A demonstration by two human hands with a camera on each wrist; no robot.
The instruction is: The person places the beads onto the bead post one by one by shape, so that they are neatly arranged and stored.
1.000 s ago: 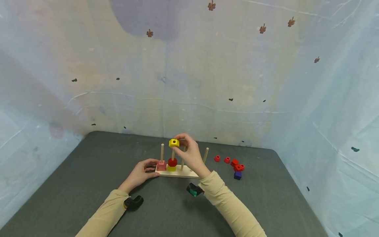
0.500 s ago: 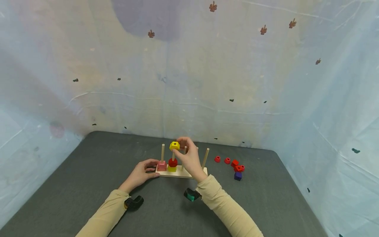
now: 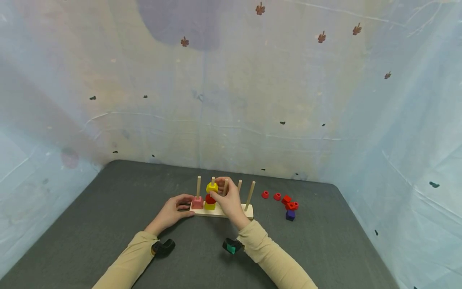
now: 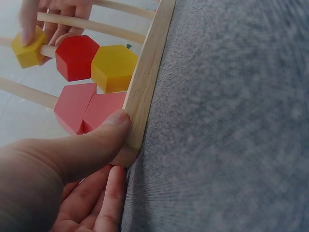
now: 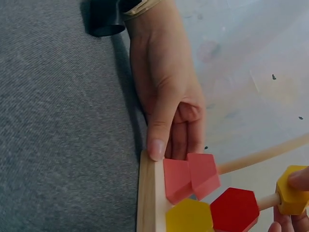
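Note:
A wooden peg board (image 3: 216, 214) stands on the table with several upright pegs. My left hand (image 3: 174, 210) grips its left end; the thumb lies on the base's edge and the fingers are beside the end. Two pink blocks (image 4: 75, 107) are stacked on the leftmost peg, right by that hand. On the second peg a red hexagonal block (image 4: 77, 58) sits over a yellow hexagonal block (image 4: 113, 67). My right hand (image 3: 229, 199) pinches a smaller yellow hexagonal block (image 4: 29, 50), which is threaded on that same peg, with a gap above the red one.
Right of the board lie two small red rounded pieces (image 3: 265, 194), several more red pieces (image 3: 286, 199) in a cluster, and a dark purple block (image 3: 290, 215). Bare pegs (image 3: 250, 195) rise at the board's right. A pale sheet (image 3: 231, 100) hangs behind the grey table (image 3: 195, 257).
My right hand has brought the small yellow block down from the peg's top, so the peg's tip now shows above it. The left hand keeps its grip on the board.

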